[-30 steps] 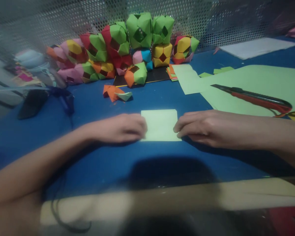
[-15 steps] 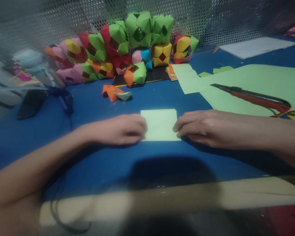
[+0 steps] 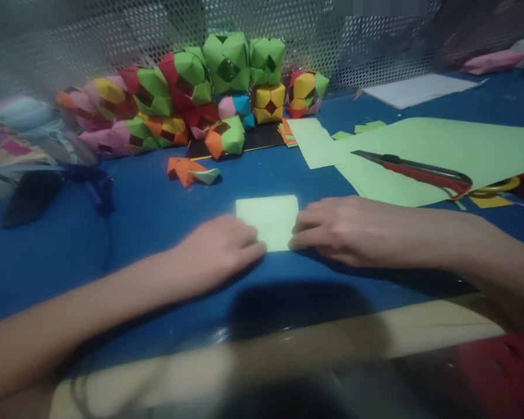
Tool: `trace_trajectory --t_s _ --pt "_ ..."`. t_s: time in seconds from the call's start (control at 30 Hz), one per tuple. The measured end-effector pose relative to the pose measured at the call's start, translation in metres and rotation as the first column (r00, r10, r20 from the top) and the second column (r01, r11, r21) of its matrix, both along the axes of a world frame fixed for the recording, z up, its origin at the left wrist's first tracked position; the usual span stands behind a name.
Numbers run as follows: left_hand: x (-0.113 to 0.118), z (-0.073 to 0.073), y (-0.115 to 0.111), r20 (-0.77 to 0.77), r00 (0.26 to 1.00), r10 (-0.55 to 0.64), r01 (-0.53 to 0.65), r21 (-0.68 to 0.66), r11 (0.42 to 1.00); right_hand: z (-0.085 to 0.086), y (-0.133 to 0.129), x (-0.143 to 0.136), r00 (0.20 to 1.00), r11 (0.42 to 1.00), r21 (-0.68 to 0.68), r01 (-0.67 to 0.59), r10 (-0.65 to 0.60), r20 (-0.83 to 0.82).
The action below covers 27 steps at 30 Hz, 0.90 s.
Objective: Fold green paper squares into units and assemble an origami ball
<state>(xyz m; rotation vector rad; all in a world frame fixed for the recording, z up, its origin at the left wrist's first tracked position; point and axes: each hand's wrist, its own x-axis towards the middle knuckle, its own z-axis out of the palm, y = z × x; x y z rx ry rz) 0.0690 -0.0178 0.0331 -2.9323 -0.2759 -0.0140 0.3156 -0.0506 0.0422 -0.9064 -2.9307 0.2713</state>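
Observation:
A small pale green sheet of paper (image 3: 274, 218) lies on the blue tabletop in front of me. My left hand (image 3: 225, 247) is closed over its lower left corner, thumb and fingers pressed at the near edge. My right hand (image 3: 338, 230) grips the right edge with bent fingers, the fingertips near the lower right corner. Both corners are partly hidden under the fingers. Motion slightly blurs the left hand.
Folded paper blocks (image 3: 227, 64) are stacked at the back against a perforated panel. An orange folded piece (image 3: 183, 170) lies before them. At right, a utility knife (image 3: 423, 171) rests on large green paper (image 3: 441, 137); a white sheet (image 3: 419, 90) lies behind.
My left hand has slid from the left edge to the paper's near edge, its fingers closer to my right hand. The right hand still holds the right side; the view has shifted.

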Motion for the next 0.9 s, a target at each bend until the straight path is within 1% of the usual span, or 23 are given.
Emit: trace_trajectory --t_s 0.1,0.2,0.3,0.37,0.43,0.53,0.6,0.67,0.73,0.77,0.83,0.9 --pt "0.003 -0.002 -0.011 0.003 0.998 0.059 -0.059 -0.008 0.998 0.0 -0.003 -0.004 0.992 0.997 0.069 -0.023 0.014 0.123" --pt "0.009 -0.005 -0.024 0.004 0.985 0.172 -0.172 -0.02 0.985 0.0 -0.005 -0.008 0.988 0.995 0.098 -0.014 -0.001 0.155" --pt "0.018 -0.005 -0.038 -0.03 0.95 0.311 -0.312 -0.037 0.949 0.002 -0.007 -0.01 0.987 0.994 0.106 -0.004 -0.013 0.16" --pt "0.025 -0.006 -0.047 -0.043 0.926 0.375 -0.378 -0.112 0.919 0.002 -0.008 -0.011 0.989 0.993 0.117 0.008 -0.025 0.148" --pt "0.03 -0.008 -0.054 -0.005 0.928 0.374 -0.369 -0.176 0.913 0.0 -0.008 -0.01 0.99 0.992 0.122 0.025 -0.041 0.132" --pt "0.032 -0.014 -0.06 0.071 0.926 0.37 -0.348 -0.216 0.912 -0.007 -0.005 -0.011 0.996 0.989 0.144 0.044 -0.055 0.071" --pt "0.031 -0.021 -0.06 0.116 0.927 0.358 -0.329 -0.211 0.92 -0.011 -0.004 -0.014 0.998 0.982 0.179 0.053 -0.047 -0.039" --pt "0.028 -0.029 -0.059 0.166 0.928 0.334 -0.3 -0.2 0.933 -0.012 -0.004 -0.02 0.981 0.982 0.178 0.068 -0.033 -0.192" --pt "0.025 -0.037 -0.058 0.227 0.923 0.31 -0.27 -0.188 0.944 -0.013 -0.006 -0.028 0.953 0.991 0.11 0.079 -0.043 -0.299" --pt "0.024 -0.041 -0.059 0.255 0.919 0.3 -0.259 -0.181 0.949 -0.013 -0.007 -0.032 0.948 0.995 0.062 0.076 -0.053 -0.313" --pt "0.022 -0.048 -0.06 0.301 0.912 0.278 -0.239 -0.161 0.958 -0.016 -0.007 -0.038 0.957 0.998 -0.017 0.066 -0.068 -0.282" --pt "0.022 -0.052 -0.062 0.324 0.908 0.265 -0.23 -0.143 0.963 -0.021 -0.004 -0.04 0.969 0.997 -0.052 0.065 -0.075 -0.234"
